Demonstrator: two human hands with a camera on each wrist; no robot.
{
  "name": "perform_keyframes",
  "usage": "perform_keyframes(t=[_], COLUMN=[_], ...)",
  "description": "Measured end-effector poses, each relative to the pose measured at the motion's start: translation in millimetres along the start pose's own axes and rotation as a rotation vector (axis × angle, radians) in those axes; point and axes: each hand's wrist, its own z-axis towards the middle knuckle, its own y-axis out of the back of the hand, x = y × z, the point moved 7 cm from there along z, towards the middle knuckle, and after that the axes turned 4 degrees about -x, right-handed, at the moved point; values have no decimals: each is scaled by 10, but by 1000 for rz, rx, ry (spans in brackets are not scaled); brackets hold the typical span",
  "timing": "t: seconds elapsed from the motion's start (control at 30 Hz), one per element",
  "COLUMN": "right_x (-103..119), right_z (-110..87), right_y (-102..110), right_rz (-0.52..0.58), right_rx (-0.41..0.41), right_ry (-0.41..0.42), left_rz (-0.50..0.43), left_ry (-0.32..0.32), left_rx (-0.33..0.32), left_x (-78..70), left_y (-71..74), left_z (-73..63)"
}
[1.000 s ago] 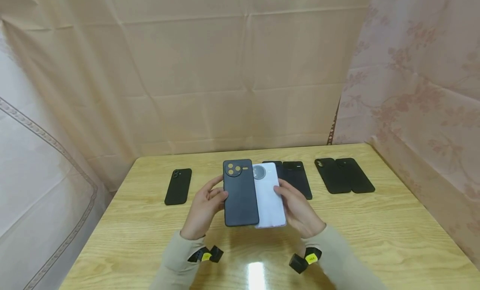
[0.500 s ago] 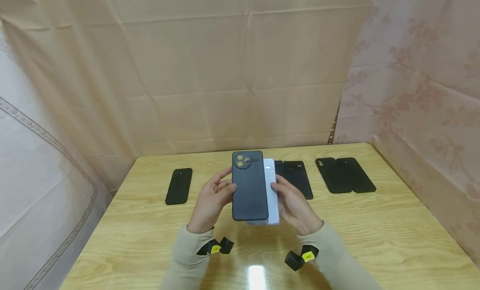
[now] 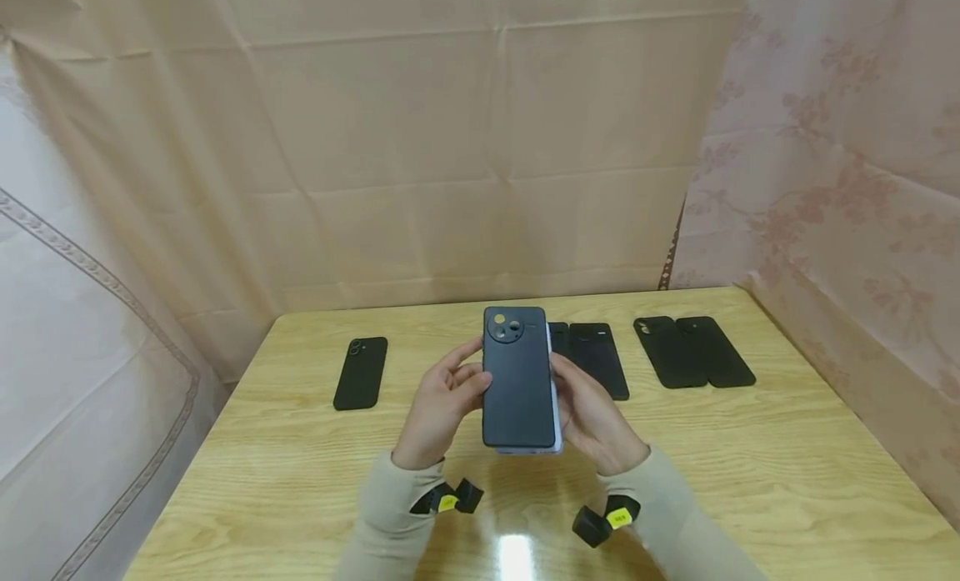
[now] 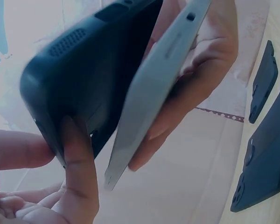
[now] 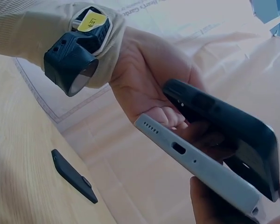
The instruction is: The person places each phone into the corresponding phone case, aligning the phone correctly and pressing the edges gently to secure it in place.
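My left hand [image 3: 442, 402] pinches a black phone case [image 3: 517, 389] by its left edge, thumb on the back and fingers behind. The case has a round camera ring with cut-outs near its top. Behind it is a white phone [image 3: 556, 414], showing only as a strip along the right and bottom edges in the head view. My right hand [image 3: 596, 418] grips that phone by its right side. In the left wrist view the case [image 4: 84, 74] and the phone [image 4: 149, 88] lie at an angle with a wedge-shaped gap between them. The phone's charging port shows in the right wrist view.
On the wooden table [image 3: 285, 481], a black cased phone [image 3: 361, 373] lies at the left. Behind my right hand lies a dark pair, phone and case [image 3: 598, 360]. Another black pair [image 3: 693, 352] lies farther right. Cloth curtains [image 3: 375, 147] hang around the table.
The black case has moved right across the white phone, so it covers nearly all of it now. My left hand has moved right with the case; the right hand stays about where it was.
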Motion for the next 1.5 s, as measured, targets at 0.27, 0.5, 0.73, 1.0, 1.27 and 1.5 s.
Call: perform_keyframes(t=[0.27, 0.5, 0.73, 1.0, 1.27, 1.5], right_x=[-43, -49, -43, -41, -47, -47], right_z=[-29, -12, -19, -3, -2, -5], right_y=[-10, 0, -11, 13, -4, -13], right_rz=[-81, -148, -181, -186, -213, -216], right_rx=[5, -20, -37, -59, -19, 9], right_ry=[-24, -20, -11, -5, 8, 16], left_rz=[52, 89, 173, 260, 351, 401], left_ry=[-13, -26, -58, -108, -115, -105], left_rx=[10, 7, -55, -122, -139, -143], left_x=[32, 36, 8, -57, -71, -69], left_y=[-88, -108, -69, -36, -8, 5], left_z=[-19, -29, -47, -71, -74, -77])
